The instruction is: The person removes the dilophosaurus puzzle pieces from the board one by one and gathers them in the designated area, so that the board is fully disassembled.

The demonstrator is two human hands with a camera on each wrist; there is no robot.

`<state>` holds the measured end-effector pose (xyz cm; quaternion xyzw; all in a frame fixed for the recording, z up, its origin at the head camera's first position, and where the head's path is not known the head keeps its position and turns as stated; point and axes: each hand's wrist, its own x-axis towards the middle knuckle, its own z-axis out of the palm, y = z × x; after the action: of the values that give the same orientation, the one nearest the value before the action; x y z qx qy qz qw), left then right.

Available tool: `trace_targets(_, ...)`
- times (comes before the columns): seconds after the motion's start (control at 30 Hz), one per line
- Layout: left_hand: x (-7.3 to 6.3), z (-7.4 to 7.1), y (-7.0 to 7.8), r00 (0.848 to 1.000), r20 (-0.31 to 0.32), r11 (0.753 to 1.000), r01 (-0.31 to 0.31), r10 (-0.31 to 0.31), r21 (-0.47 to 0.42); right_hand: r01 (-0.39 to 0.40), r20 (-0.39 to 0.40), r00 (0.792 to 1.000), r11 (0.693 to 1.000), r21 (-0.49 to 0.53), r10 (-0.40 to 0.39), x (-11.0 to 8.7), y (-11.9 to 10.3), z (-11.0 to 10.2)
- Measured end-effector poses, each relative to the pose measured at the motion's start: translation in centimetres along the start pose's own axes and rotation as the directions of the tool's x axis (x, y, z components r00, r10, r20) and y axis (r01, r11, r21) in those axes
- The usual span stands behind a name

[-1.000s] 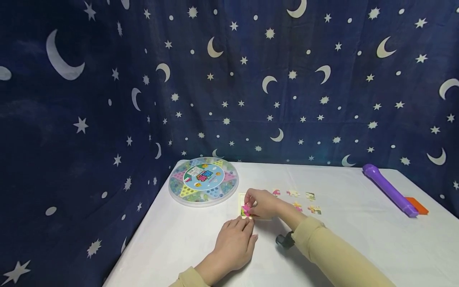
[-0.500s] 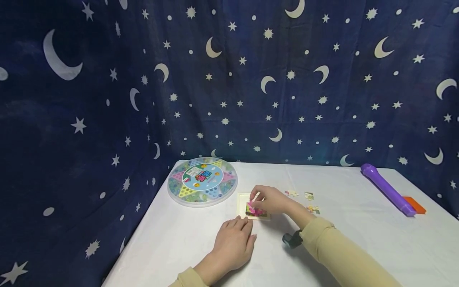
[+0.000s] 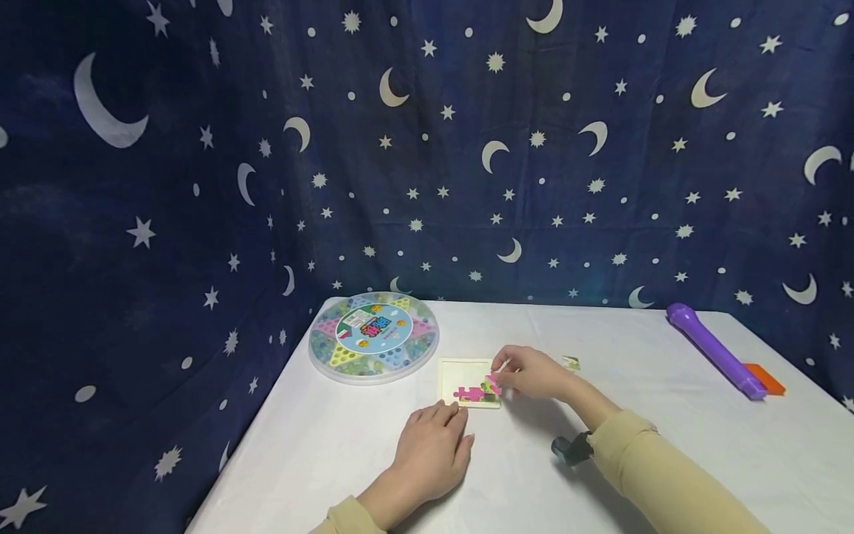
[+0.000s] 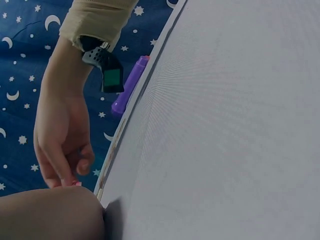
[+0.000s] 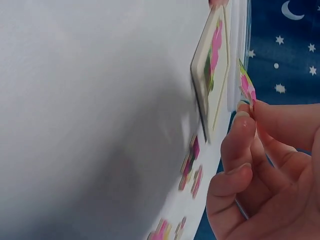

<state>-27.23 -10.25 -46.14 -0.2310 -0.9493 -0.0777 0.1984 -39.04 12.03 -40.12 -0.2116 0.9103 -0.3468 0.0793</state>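
A small cream puzzle frame [image 3: 460, 371] lies on the white table, with joined pink and green jigsaw pieces [image 3: 471, 394] along its near side. My right hand [image 3: 534, 373] pinches a pink and green jigsaw piece [image 3: 492, 383] between thumb and fingers at the frame's right edge. The right wrist view shows that jigsaw piece [image 5: 247, 86] raised off the table, tilted on edge. My left hand [image 3: 434, 449] lies palm down, its fingertips at the frame's near left edge. In the left wrist view, part of my left hand [image 4: 50, 212] covers the bottom corner.
Loose jigsaw pieces [image 5: 190, 162] lie right of the frame, mostly hidden behind my right hand in the head view. A round marble board game [image 3: 373, 337] sits at the back left. A purple tube [image 3: 717, 352] and an orange flat thing [image 3: 763, 379] lie far right.
My right hand has moved rightward across the frame, from its left part to its right edge, with a jigsaw piece pinched. The left hand has stayed in place.
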Motion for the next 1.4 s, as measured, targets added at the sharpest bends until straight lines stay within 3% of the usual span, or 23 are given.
trace_targets(0.23,0.0,0.0,-0.1,0.999,-0.038,1.000,-0.009,0.009,0.005,-0.019,0.002,1.000,1.000,0.003,0.019,-1.0,1.1,-0.5)
trace_targets(0.57,-0.1,0.0,-0.2,1.000,-0.022,1.000,-0.002,0.002,-0.005,-0.071,0.035,0.997,0.996,-0.061,0.073,-2.4,2.3,-1.0)
trace_targets(1.23,0.1,0.2,-0.2,1.000,0.021,1.000,0.019,-0.018,-0.021,-0.040,-0.036,0.999,0.979,-0.198,0.033,-1.7,1.8,-0.7)
trace_targets(1.4,0.2,0.2,-0.1,1.000,0.023,1.000,0.017,-0.016,-0.020,0.027,-0.028,0.999,0.980,-0.198,-0.033,-1.3,0.8,-0.3)
